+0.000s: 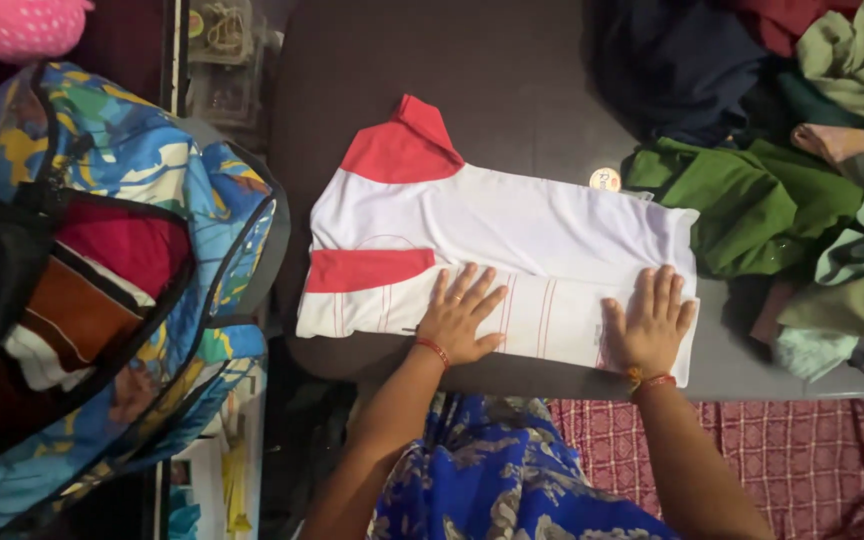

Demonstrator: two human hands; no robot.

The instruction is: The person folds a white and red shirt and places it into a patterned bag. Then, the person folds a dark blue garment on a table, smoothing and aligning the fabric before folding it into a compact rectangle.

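1. Fingers [477, 290] of my left hand [460, 318] lie spread and flat on the white-and-red shirt [512, 225], gripping nothing.
2. My right hand [650, 322] presses flat, fingers together, on the shirt's folded near edge.
3. Green garment [752, 200] touches the shirt's far end; open backpack [102, 270] lies beyond its red collar end.

Dark desk [512, 80] occupies the centre of view. At 9 o'clock: an open multicoloured bag [142, 170], blue with yellow and green print, holding red and brown folded items. At 2 to 3 o'clock: a heap of loose clothes [852, 180] on the desk, including a green garment [752, 200] and a dark navy one [672, 60]. A small round disc [605, 180] lies just beside the green garment. At 5 o'clock: a maroon checked cloth [802, 460]. At 11 o'clock: a pink dotted item [12, 25].
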